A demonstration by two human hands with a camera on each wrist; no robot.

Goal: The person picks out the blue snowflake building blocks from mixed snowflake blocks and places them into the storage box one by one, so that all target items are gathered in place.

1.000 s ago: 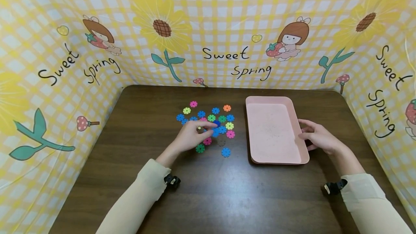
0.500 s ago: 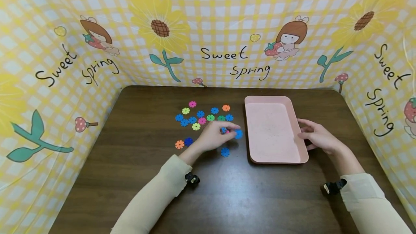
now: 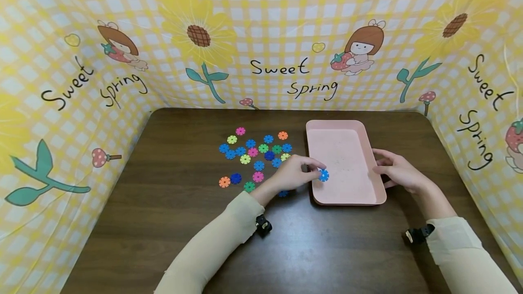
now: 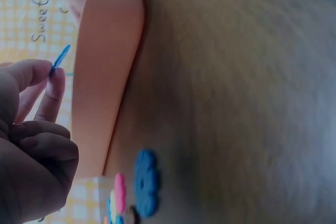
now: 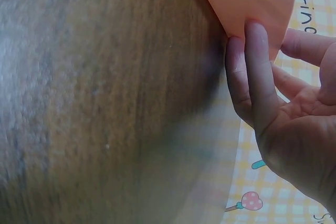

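Between thumb and index finger, my left hand [image 3: 295, 171] pinches a blue notched plastic snowflake disc [image 3: 324, 175]. The disc is over the left part of a shallow pink tray [image 3: 339, 194]. In the left wrist view the blue disc [image 4: 62, 55] stands edge-on at the fingertips, level with the tray's rim, and the other fingers curl into the palm. At the tray's right side my right hand [image 3: 402, 173] holds the rim, its thumb at the edge. The right wrist view shows fingers [image 5: 257, 51] against the outer wall.
Left of the tray, several loose discs lie on the dark wooden table [image 3: 163, 221], among them an orange disc [image 3: 224, 182], a pink disc [image 3: 258, 176] and a green disc [image 3: 249, 186]. A yellow checked cloth [image 3: 229, 85] encloses the table's back and sides.
My left hand has taken the blue disc from the loose discs and moved it right, to over the tray. The right hand has stayed at the tray's rim.
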